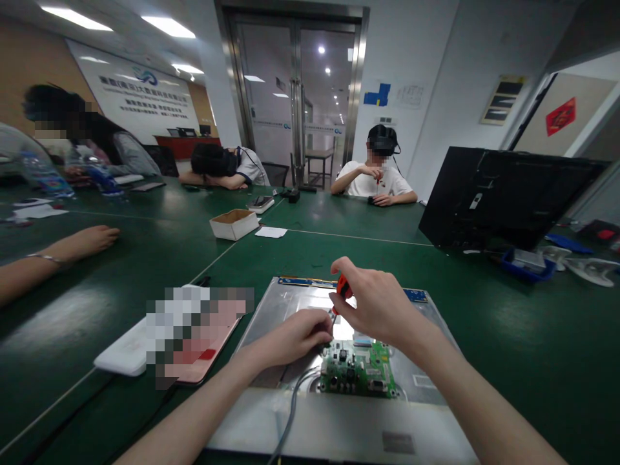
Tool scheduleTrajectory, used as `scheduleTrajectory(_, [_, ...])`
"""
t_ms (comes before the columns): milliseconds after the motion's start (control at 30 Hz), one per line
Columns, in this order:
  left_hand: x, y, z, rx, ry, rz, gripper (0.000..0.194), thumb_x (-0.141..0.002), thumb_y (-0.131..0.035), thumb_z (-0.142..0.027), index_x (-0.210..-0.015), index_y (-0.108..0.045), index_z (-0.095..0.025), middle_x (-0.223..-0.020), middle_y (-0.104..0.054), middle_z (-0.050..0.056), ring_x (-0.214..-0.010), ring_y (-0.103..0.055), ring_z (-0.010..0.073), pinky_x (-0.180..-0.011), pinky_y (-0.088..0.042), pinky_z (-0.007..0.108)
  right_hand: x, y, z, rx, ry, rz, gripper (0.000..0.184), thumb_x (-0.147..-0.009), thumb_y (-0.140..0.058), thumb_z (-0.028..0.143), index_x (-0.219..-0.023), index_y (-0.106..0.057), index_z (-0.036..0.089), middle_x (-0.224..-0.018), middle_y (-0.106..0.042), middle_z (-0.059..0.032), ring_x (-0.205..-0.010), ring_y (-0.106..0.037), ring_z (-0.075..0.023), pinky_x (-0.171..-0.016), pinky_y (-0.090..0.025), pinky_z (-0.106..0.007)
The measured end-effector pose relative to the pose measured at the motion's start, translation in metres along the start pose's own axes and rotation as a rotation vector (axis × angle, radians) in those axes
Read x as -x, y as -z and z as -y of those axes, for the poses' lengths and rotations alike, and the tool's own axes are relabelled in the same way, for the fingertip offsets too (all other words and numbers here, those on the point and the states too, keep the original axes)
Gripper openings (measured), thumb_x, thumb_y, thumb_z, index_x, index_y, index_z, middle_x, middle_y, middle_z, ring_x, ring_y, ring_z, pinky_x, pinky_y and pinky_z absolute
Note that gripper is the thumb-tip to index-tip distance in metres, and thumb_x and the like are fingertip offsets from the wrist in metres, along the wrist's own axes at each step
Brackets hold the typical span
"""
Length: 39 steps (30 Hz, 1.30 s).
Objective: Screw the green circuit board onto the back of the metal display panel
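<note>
My right hand (pixel 375 297) grips the red and black handle of a screwdriver (pixel 343 286). The shaft slants down toward the upper left corner of a green circuit board (pixel 356 368). Close beside the shaft, my left hand (pixel 310 329) has its thumb and fingers pinched together at that corner; whatever they hold is hidden. Beneath both hands lies a flat metal display panel (pixel 426 433), back side up, with the board on its middle. A grey cable (pixel 292 413) runs from the board's left side toward me.
Left of the panel lie a white device (pixel 128 352) and a pink phone (pixel 194 361), partly blurred out. A black monitor (pixel 504 194) and a blue tray (pixel 527 268) are at right. An open box (pixel 235 225) stands ahead. Another person's arm (pixel 62 255) rests at left; several people sit around the table.
</note>
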State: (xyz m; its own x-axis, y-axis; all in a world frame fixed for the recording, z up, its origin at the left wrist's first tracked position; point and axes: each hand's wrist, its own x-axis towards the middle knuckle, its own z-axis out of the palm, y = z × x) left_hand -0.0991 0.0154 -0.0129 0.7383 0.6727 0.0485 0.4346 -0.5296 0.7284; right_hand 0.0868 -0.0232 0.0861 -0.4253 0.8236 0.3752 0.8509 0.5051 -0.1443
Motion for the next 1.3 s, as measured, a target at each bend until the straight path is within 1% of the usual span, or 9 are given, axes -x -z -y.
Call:
scheduleTrajectory(233, [0.0, 0.0019, -0.0045, 0.028, -0.006, 0.019, 0.007, -0.085, -0.053, -0.017, -0.078, -0.057, -0.017, -0.074, -0.059, -0.001, -0.07, -0.052, 0.0154, -0.064, -0.039, 0.026, -0.0014, 0.0001, -0.0004, 0.005, -0.006, 0.019, 0.022, -0.089, -0.053, 0.029, -0.109, -0.048, 0.021, -0.084, -0.071, -0.0022, -0.068, -0.064, -0.02, -0.054, -0.024, -0.027])
scheduleTrajectory(400, [0.0002, 0.0033, -0.0007, 0.007, -0.042, 0.025, 0.008, -0.086, -0.052, -0.017, -0.08, -0.058, -0.018, -0.076, -0.06, 0.0, -0.072, -0.054, 0.0164, -0.066, -0.041, 0.027, 0.0, 0.0005, 0.003, 0.017, -0.009, 0.009, 0.02, -0.088, -0.054, 0.028, -0.106, -0.049, 0.021, -0.084, -0.071, -0.002, -0.066, -0.064, -0.0199, -0.053, -0.023, -0.026])
scheduleTrajectory(567, [0.0009, 0.0042, 0.0035, -0.045, -0.055, 0.039, 0.009, -0.088, -0.051, -0.018, -0.085, -0.06, -0.018, -0.085, -0.062, 0.003, -0.078, -0.055, 0.018, -0.07, -0.042, 0.029, 0.0004, -0.0011, 0.004, 0.018, 0.008, 0.005, 0.019, -0.087, -0.054, 0.027, -0.105, -0.05, 0.021, -0.084, -0.071, -0.0014, -0.065, -0.063, -0.0194, -0.052, -0.021, -0.026])
scheduleTrajectory(833, [0.0009, 0.0018, 0.004, -0.01, -0.027, 0.021, 0.005, -0.085, -0.054, -0.018, -0.082, -0.058, -0.018, -0.08, -0.062, 0.002, -0.075, -0.055, 0.0173, -0.068, -0.042, 0.028, 0.001, -0.0019, 0.0034, 0.007, 0.003, 0.021, 0.021, -0.086, -0.054, 0.026, -0.107, -0.05, 0.021, -0.083, -0.071, -0.0018, -0.064, -0.062, -0.018, -0.052, -0.021, -0.027])
scheduleTrajectory(967, [0.0008, 0.0027, 0.0024, 0.024, -0.004, 0.029, 0.005, -0.084, -0.054, -0.017, -0.082, -0.058, -0.018, -0.079, -0.061, 0.001, -0.074, -0.055, 0.017, -0.067, -0.042, 0.028, 0.0023, 0.0008, 0.003, -0.05, 0.024, 0.037, 0.025, -0.085, -0.055, 0.026, -0.11, -0.051, 0.021, -0.087, -0.07, -0.002, -0.069, -0.062, -0.018, -0.054, -0.025, -0.027])
scheduleTrajectory(1033, [0.0011, 0.0037, 0.0013, 0.054, 0.004, 0.037, 0.005, -0.082, -0.054, -0.015, -0.083, -0.059, -0.017, -0.08, -0.061, 0.001, -0.074, -0.056, 0.017, -0.067, -0.043, 0.028, 0.0035, 0.0035, 0.0021, -0.119, 0.06, 0.058, 0.03, -0.083, -0.056, 0.022, -0.113, -0.051, 0.02, -0.095, -0.068, -0.0034, -0.077, -0.062, -0.0181, -0.057, -0.029, -0.027])
scheduleTrajectory(1100, [0.0017, 0.0047, 0.0, 0.081, 0.005, 0.048, 0.006, -0.081, -0.054, -0.013, -0.083, -0.058, -0.017, -0.08, -0.061, 0.0, -0.075, -0.056, 0.017, -0.068, -0.043, 0.028, 0.0045, 0.0061, 0.0012, -0.177, 0.083, 0.095, 0.033, -0.082, -0.056, 0.017, -0.114, -0.05, 0.019, -0.098, -0.067, -0.0042, -0.081, -0.062, -0.0177, -0.059, -0.032, -0.027])
scheduleTrajectory(1200, [0.0029, 0.0057, -0.0018, 0.084, 0.012, 0.055, 0.007, -0.081, -0.053, -0.013, -0.083, -0.058, -0.017, -0.08, -0.061, 0.0, -0.075, -0.056, 0.0173, -0.068, -0.044, 0.029, 0.0049, 0.0074, 0.0009, -0.185, 0.07, 0.111, 0.031, -0.083, -0.055, 0.016, -0.114, -0.051, 0.018, -0.093, -0.068, -0.0034, -0.08, -0.063, -0.018, -0.06, -0.033, -0.027])
scheduleTrajectory(1300, [0.0039, 0.0058, -0.0031, 0.064, 0.024, 0.039, 0.006, -0.081, -0.053, -0.014, -0.083, -0.058, -0.017, -0.081, -0.061, 0.001, -0.074, -0.056, 0.0174, -0.067, -0.043, 0.029, 0.0037, 0.0052, 0.0015, -0.136, 0.046, 0.08, 0.028, -0.086, -0.055, 0.02, -0.113, -0.051, 0.019, -0.09, -0.069, -0.0029, -0.077, -0.063, -0.0187, -0.059, -0.031, -0.027])
